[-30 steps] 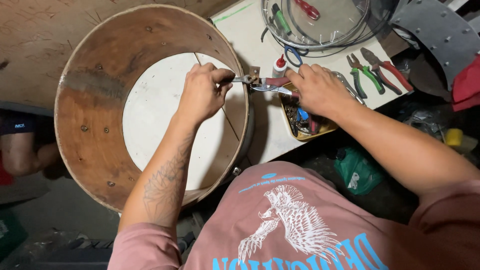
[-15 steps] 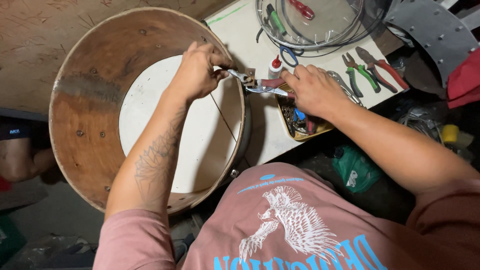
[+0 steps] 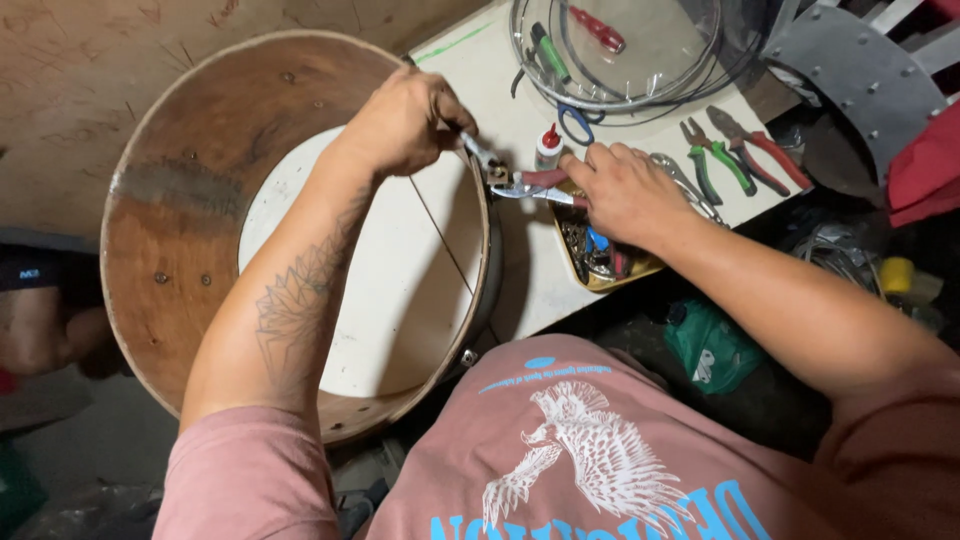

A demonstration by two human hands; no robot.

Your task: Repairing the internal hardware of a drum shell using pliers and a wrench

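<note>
At the left of the scene a round wooden drum shell [image 3: 170, 240] is seen from above, its white drumhead [image 3: 400, 290] showing inside and a thin dark cord [image 3: 445, 240] running across that head. Over the far right part of the shell's rim the left hand [image 3: 400, 125] is held, its fingers closed around a small metal fitting [image 3: 480, 155] at the rim. Just to the right, a pair of red-handled pliers [image 3: 535, 185] is gripped by the right hand [image 3: 625, 190], fingers curled around the handles; the pliers' nose is set against the fitting at the rim. A small white glue bottle with a red tip [image 3: 547, 147] stands just beyond the pliers on the white table [image 3: 500, 70]. Under the right hand a yellowish tray [image 3: 600, 260] of small parts is seen. Farther off, a clear plastic hoop [image 3: 630, 50] lies on the table, with a green-handled tool [image 3: 550, 52] and a red-handled tool [image 3: 600, 28] inside it. To the right, green-handled pliers [image 3: 715, 160] and red-handled pliers [image 3: 760, 145] lie side by side.
</note>
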